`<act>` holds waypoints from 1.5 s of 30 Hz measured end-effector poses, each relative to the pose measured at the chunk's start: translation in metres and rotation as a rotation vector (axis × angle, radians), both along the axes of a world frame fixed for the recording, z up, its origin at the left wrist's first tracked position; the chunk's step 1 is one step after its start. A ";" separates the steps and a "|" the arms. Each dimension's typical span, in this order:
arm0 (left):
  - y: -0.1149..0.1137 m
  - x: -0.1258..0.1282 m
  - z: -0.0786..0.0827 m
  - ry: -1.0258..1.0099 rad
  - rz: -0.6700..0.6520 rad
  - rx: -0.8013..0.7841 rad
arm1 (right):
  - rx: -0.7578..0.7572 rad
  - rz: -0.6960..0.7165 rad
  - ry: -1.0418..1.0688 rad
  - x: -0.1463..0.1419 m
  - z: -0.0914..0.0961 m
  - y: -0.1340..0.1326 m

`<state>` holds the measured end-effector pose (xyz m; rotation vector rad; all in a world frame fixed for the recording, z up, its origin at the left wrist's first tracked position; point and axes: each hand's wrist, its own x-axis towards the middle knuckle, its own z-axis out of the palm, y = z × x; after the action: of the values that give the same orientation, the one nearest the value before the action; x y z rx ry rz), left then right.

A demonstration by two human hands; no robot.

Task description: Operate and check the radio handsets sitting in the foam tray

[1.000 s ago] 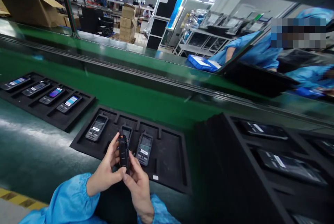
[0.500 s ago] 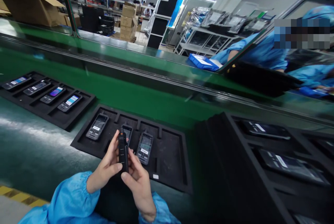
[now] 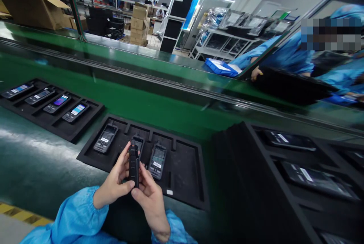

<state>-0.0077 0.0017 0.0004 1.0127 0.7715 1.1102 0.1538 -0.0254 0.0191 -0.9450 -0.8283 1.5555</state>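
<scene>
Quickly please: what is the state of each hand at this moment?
Left hand: closed on the black handset, held edge-on above the foam tray.
Right hand: closed on the same handset, thumb at its lower end.

The handset (image 3: 133,164) looked like matt black plastic, though blur hid its finish. The tray (image 3: 184,175) under it seemed soft, dull black foam. The conveyor belt (image 3: 42,160) was glossy green, catching light. Blue sleeves (image 3: 76,217) were thin, slightly shiny cloth.
</scene>
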 end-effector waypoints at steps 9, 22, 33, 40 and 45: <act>-0.010 0.006 0.006 0.015 0.086 0.008 | -0.050 0.001 -0.006 -0.001 0.011 -0.001; 0.002 0.003 0.000 -0.173 -0.026 -0.014 | -0.085 0.021 0.022 0.007 0.009 -0.002; -0.004 0.000 0.001 -0.052 0.026 -0.021 | -0.073 0.015 0.001 0.001 0.009 0.000; -0.006 0.004 0.005 0.065 0.132 0.018 | -0.086 -0.004 0.028 0.000 0.009 -0.001; -0.006 0.007 0.017 -0.013 0.059 -0.046 | -0.194 -0.043 0.200 -0.001 -0.001 -0.004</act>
<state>-0.0009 -0.0046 0.0170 0.9482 0.8170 1.1437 0.1525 -0.0297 0.0176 -0.9208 -0.5206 1.6834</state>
